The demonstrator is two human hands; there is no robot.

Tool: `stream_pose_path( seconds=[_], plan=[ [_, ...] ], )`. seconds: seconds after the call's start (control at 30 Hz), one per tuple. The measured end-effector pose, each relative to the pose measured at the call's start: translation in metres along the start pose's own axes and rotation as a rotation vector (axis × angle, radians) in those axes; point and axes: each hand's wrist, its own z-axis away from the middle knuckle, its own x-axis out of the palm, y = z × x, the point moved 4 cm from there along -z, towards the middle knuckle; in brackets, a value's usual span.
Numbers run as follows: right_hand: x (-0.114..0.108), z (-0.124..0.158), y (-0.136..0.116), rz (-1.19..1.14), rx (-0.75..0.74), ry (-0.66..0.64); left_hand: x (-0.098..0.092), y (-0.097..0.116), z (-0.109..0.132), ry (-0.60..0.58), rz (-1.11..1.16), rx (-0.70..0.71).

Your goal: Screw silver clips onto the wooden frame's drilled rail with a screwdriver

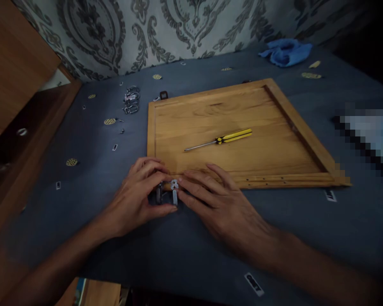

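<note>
Pinching left hand (137,197): fingers curled in from above and thumb tucked under, closed about a small metal hinge (174,190) at the near left corner of the wooden panel (210,112).
Right hand (223,208): fingers stretched out nearly flat and close together, tips touching the hinge from the right; it grips nothing, and its fingers lie along the panel's near edge.
Hinge place: between the two hands, against the panel's near edge, over the counter (178,255).
Panel: a flat framed board with a raised rim, lying on the counter, with a row of small holes along its near edge.
Screwdriver (221,139): yellow and black handle, bare shaft pointing left, lying loose in the middle of the panel, well apart from both hands.
Spare hinges (131,101): a small metal cluster beyond the panel's far left corner.
Yellow discs (109,121): scattered over the counter on the left and far side, among small stickers (254,284).
Blue cloth (285,51): crumpled at the far right.
Hinge look: silvery metal with a darker part at the left; the fingers hide most of it, so I cannot tell its full shape.
</note>
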Motion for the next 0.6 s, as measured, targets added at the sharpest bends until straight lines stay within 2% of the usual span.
stream_pose_path(
  seconds=[0.17,0.43,0.6],
  plan=[
    [-0.001,-0.002,0.000,0.021,-0.015,-0.005,-0.003,0.001,0.002,0.019,-0.010,0.029],
    [-0.003,-0.003,-0.001,0.014,-0.026,-0.001,-0.030,-0.001,0.006,0.100,-0.093,0.051],
    [-0.003,-0.004,-0.001,0.017,-0.022,-0.012,-0.028,-0.003,0.006,0.066,-0.090,0.051]
  ],
)
